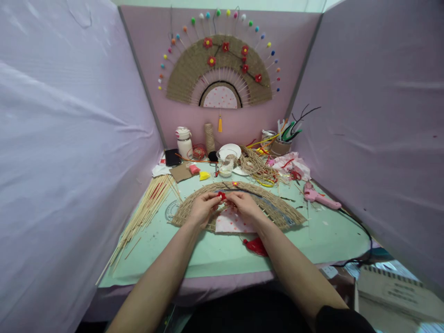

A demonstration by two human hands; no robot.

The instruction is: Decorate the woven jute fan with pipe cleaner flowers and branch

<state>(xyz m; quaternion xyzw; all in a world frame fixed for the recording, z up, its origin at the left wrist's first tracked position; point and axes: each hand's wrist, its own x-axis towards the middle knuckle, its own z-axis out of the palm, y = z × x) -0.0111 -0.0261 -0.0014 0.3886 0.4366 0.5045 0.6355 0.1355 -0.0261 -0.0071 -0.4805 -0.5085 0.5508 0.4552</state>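
The small red felt-like flower (pixel 221 196) is located between the fingertips of the left hand (pixel 204 207) and the right hand (pixel 244 206). Both hands are nearly closed; thumb and fingers pinch the flower from opposite sides. It is held above the semicircular fan of woven tan twine (pixel 277 209), which lies flat on the pale green tabletop (pixel 208 259).

The flower has short rounded petals; a small pale spot shows at its left side. The fan carries a blue-grey band, a dark twig-like strip and, near its upper edge, a red flower with yellow centre (pixel 235 184).

The hands and forearms partly cover the fan and its pink-dotted white panel (pixel 233 223). A bundle of thin wooden sticks (pixel 145 212) lies left; a pink glue gun (pixel 321 199) lies right. The right forearm partly hides a red object (pixel 255 246).
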